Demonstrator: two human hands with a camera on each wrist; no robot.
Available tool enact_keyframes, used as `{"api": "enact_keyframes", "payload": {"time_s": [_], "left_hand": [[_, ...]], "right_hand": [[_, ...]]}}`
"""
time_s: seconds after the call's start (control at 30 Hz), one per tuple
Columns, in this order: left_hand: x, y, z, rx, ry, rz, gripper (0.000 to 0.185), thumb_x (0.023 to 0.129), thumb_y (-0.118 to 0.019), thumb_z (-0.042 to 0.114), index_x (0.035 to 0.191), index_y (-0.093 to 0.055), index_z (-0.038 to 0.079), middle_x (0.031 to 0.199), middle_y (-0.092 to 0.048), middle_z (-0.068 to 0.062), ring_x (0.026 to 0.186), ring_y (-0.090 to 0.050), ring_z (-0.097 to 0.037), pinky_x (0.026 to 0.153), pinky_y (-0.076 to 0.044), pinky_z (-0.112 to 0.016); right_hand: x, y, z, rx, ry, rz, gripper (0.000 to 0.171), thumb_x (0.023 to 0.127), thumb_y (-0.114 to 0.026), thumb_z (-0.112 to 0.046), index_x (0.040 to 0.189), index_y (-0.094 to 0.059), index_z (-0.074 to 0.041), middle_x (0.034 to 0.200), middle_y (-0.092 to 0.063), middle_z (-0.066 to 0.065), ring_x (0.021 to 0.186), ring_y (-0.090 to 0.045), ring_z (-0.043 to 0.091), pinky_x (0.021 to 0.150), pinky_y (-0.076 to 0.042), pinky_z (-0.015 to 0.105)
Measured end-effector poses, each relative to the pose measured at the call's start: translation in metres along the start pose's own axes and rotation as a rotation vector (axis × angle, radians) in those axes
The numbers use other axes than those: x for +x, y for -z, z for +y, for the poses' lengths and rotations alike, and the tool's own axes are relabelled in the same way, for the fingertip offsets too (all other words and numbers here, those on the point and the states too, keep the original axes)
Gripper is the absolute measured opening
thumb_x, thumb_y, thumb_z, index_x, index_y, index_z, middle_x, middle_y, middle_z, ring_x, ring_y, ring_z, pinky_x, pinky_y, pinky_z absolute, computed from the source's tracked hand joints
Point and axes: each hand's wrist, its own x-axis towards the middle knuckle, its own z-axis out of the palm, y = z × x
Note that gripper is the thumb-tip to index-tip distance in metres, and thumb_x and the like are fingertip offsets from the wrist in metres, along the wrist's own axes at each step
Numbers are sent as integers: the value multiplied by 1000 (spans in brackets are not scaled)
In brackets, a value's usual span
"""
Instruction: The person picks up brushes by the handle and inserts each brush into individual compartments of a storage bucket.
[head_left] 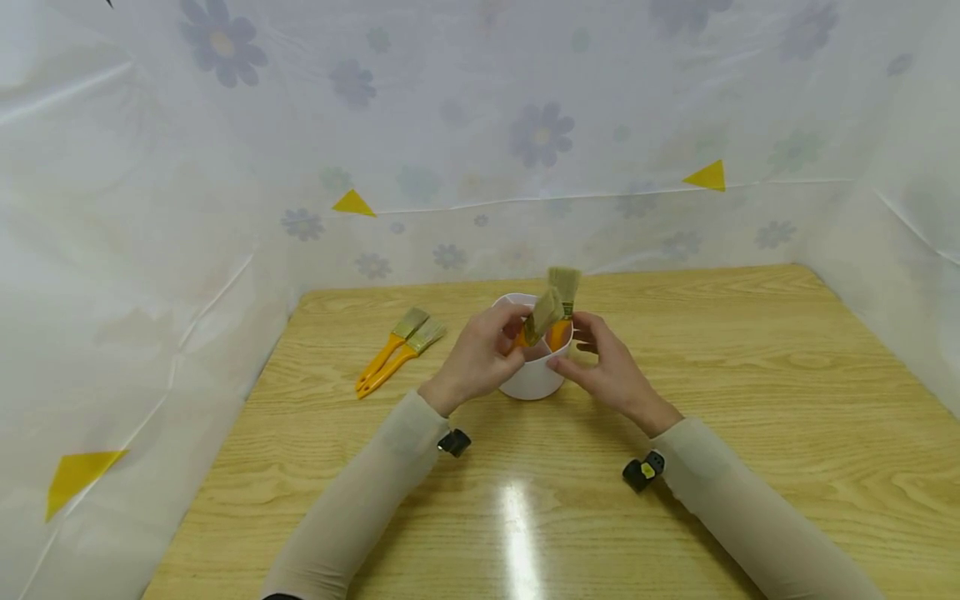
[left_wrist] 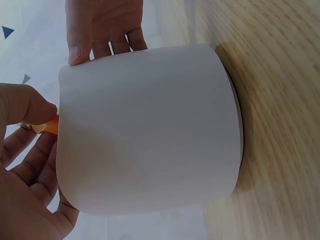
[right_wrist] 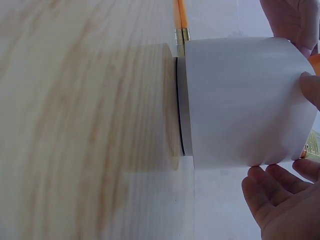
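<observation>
A white cup [head_left: 534, 379] stands on the wooden table [head_left: 750, 400] between both hands. My left hand [head_left: 480, 354] pinches the orange handle of a paintbrush [head_left: 542, 315] at the cup's rim, bristles up and tilted. A second paintbrush [head_left: 564, 287] stands upright in the cup. My right hand [head_left: 603, 362] is at the cup's right side, thumb against its wall and fingers loose. In the left wrist view the cup [left_wrist: 150, 130] fills the frame, with the orange handle [left_wrist: 48, 126] under my thumb. In the right wrist view the cup [right_wrist: 235, 100] lies beside my open right palm [right_wrist: 280, 205].
Two more orange-handled paintbrushes [head_left: 397, 350] lie side by side on the table left of the cup. A flowered white plastic sheet [head_left: 480, 125] walls in the table at the back and on both sides.
</observation>
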Motion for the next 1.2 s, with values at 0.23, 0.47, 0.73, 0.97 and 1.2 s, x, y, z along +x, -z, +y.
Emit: {"api": "enact_keyframes", "payload": {"time_s": [0.23,0.47,0.73,0.97,1.2], "left_hand": [[-1,-2,2,-22,21,11,47,77,-63,-6,122,-55,6,94,-57,-5,78,-55,-21,66,-51,-30],[1,-2,1,86,-16,-15,44,80,-64,-1,122,-56,7,94,-56,-5,77,-53,-19,67,-47,-24],[1,-5,-1,125,-17,-18,44,79,-65,1,122,-57,9,92,-55,-6,77,-51,-17,68,-42,-22],[3,-4,0,135,27,-50,41,81,-66,3,121,-59,9,92,-55,-5,78,-49,-15,68,-42,-25],[5,-3,2,147,43,-71,40,81,-68,4,120,-61,10,92,-55,-5,79,-49,-14,69,-43,-26]], "right_hand": [[0,0,0,2,-10,-3,71,88,-70,-21,144,-31,-2,140,-41,19,124,-44,34,101,-36,55],[0,1,-1,3,-10,-6,70,88,-70,-20,144,-31,-3,139,-42,16,124,-44,33,102,-36,54],[0,0,-1,3,-11,-2,68,88,-70,-19,143,-33,-5,137,-43,15,124,-44,33,102,-36,54],[0,0,-1,12,-18,0,68,88,-70,-19,143,-33,-6,138,-42,14,125,-44,34,102,-35,55],[0,0,-1,14,-30,1,68,88,-70,-20,143,-34,-7,137,-43,15,124,-45,34,102,-35,55]]}}
